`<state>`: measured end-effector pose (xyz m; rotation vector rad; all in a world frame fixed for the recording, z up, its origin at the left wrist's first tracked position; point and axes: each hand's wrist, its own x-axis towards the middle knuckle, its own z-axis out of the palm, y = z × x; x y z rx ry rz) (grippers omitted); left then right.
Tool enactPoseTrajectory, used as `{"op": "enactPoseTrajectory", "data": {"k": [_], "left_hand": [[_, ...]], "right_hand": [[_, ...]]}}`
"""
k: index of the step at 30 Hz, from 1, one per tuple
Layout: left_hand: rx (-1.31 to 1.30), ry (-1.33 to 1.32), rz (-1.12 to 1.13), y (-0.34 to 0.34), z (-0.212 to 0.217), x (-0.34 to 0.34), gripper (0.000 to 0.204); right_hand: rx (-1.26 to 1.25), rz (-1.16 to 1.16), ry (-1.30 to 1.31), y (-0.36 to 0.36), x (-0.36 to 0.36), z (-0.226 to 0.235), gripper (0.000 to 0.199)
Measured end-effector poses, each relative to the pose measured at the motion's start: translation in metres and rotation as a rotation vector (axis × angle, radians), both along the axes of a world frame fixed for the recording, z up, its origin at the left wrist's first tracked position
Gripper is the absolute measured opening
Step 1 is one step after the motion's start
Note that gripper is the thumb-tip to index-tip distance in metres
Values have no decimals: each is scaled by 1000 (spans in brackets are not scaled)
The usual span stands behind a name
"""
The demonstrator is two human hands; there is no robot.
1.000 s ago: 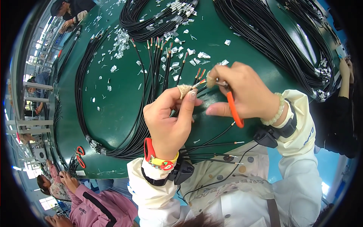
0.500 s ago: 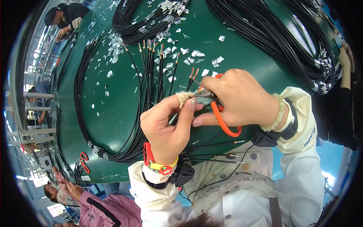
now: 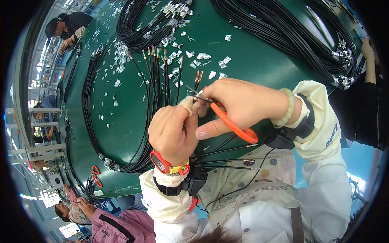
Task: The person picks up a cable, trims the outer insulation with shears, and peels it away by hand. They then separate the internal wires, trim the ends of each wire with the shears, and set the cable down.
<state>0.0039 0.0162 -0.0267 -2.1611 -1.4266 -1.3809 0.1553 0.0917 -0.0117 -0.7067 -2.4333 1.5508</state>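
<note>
My right hand (image 3: 247, 101) grips scissors (image 3: 230, 120) with orange handles, its thumb stretched along the near side. Their dark blades point up and left, over the fingertips of my left hand (image 3: 170, 129). That left hand is closed in a pinch, a beige wrap (image 3: 186, 104) around one finger. It seems to hold a black cable's end, mostly hidden behind the fingers and blades. Just beyond the blades, two stripped cable ends (image 3: 198, 76) show reddish wires. More black cables (image 3: 156, 89) with stripped tips fan out beyond my left hand.
Foil scraps (image 3: 202, 56) litter the green table (image 3: 129, 93). Coiled black cable bundles (image 3: 271, 28) lie at the far side. Another pair of orange-handled scissors (image 3: 96, 177) rests at the near left edge. Loose cable ends (image 3: 243, 148) lie by my apron. Other people sit around.
Both hands have shifted slightly left. The scissors have turned, so their blades now point up-left over the left fingertips. The coloured wires seen at the blades before are now hidden.
</note>
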Motion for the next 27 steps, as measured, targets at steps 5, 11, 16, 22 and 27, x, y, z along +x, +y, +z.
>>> {"op": "enactPoseTrajectory", "data": {"k": [5, 11, 16, 22, 27], "left_hand": [[-19, 71, 53, -7, 10, -2, 9], [-256, -425, 54, -15, 17, -3, 5], [-242, -255, 2, -15, 18, -9, 10], [-697, -836, -236, -15, 21, -13, 17], [-870, -1084, -375, -10, 27, -20, 17]], "right_hand": [[-15, 49, -48, -1, -4, 14, 49], [-74, -193, 333, -10, -4, 19, 32], [-54, -218, 672, -9, -18, 6, 13], [-182, -188, 686, -4, -21, -4, 15], [-299, -187, 662, -1, -22, 1, 17]]}}
